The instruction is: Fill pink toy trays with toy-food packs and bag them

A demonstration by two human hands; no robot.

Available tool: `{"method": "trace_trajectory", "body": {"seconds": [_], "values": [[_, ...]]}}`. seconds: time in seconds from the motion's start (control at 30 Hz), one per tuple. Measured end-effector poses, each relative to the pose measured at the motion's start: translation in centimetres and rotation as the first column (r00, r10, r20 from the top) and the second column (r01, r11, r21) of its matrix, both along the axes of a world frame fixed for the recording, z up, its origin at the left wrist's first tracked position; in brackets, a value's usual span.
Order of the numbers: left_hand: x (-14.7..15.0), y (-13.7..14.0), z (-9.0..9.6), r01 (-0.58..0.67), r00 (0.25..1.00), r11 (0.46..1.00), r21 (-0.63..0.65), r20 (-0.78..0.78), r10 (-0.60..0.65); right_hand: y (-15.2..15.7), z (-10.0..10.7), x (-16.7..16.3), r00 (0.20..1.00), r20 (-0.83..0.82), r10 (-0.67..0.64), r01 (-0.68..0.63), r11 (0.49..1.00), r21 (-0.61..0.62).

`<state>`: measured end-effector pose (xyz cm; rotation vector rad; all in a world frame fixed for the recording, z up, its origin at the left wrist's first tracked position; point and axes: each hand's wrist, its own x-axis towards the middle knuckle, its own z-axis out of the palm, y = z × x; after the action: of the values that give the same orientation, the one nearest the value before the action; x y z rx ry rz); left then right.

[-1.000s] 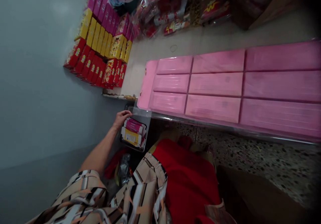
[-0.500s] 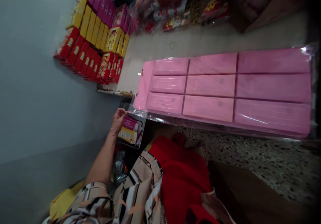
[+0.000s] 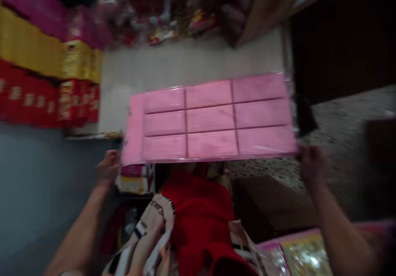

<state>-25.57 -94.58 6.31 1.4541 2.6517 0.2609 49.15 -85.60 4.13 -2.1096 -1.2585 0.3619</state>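
A long pink pack [image 3: 210,121] in clear plastic wrap lies near the front of the pale table, with rows of pink boxes or panels showing through. My left hand [image 3: 109,166] is closed at its near left corner, seemingly pinching the clear wrap. At the near right corner my right hand [image 3: 312,164] is closed too, with its fingertips by the wrap edge. Both hands are blurred and dim, so the exact pinch is hard to make out. The pack's near edge reaches over the table's front, above my lap.
Stacked red, yellow and purple boxes [image 3: 71,78] stand at the left of the table [image 3: 192,59]. Plastic-wrapped packets [image 3: 163,30] and a cardboard box [image 3: 266,12] line the back. A bin with small boxes [image 3: 134,181] is below left. Another wrapped pack [image 3: 305,253] lies lower right.
My view has swung to the right. My right hand has come into sight at the pack's right corner, and the pack now sits more centred between both hands.
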Motion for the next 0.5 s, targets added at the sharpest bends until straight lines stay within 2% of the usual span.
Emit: {"method": "trace_trajectory", "body": {"seconds": [0.1,0.27,0.4,0.5], "values": [[-0.3,2.0,-0.2,-0.074,0.997,0.99,-0.116,-0.03,0.071,0.2,-1.1,1.4,1.0,0.001,0.005,-0.005,0.998,-0.058],[1.5,5.6,0.6,-0.128,0.989,0.948,-0.292,0.038,0.146,0.6,-2.4,1.5,0.998,-0.043,0.044,-0.046,0.997,-0.055],[2.4,7.4,-0.2,-0.128,0.978,0.946,-0.298,0.121,0.171,1.0,-2.9,1.3,0.976,-0.216,0.01,-0.032,0.994,-0.1],[2.2,8.5,-1.5,-0.063,0.984,0.95,-0.306,0.141,0.111,1.6,-3.6,1.6,0.94,-0.339,-0.036,-0.013,0.99,-0.14]]}}
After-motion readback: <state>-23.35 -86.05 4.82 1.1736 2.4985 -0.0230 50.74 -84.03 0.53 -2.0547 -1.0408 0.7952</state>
